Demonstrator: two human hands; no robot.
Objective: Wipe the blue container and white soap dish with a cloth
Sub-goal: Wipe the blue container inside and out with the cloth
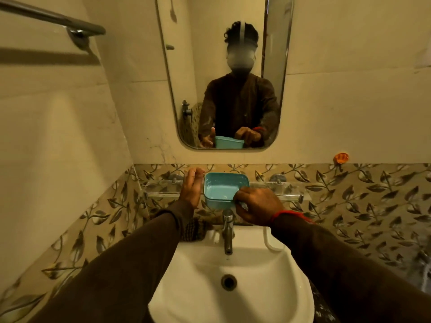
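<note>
We had the blue rectangular plastic container [225,190] tilted toward us, its far part over the clear glass shelf [289,197] and its near edge hanging out over the chrome tap [228,231] and the white ceramic basin [231,276]. Our right hand [258,206] pinched it at the near right corner, thumb and fingers curled over the rim. Our left hand [190,190] stood beside the container's left wall with fingers straight and relaxed, holding nothing; we could not tell whether it touched the wall.

We judged the grip the weak point: one corner pinch on a tipped, smooth tub could let it swing or slip down onto the tap or into the basin. A knock against the shelf edge looked possible too, as the glass lay right beneath it.

The container held no object; only a few pale specks, perhaps residue, showed on its floor. The basin looked dry, with nothing in it. A dark checked cloth [194,230] appeared to lie on the basin's left rim under our left sleeve, in neither hand. We could not make out a white soap dish with certainty.
</note>
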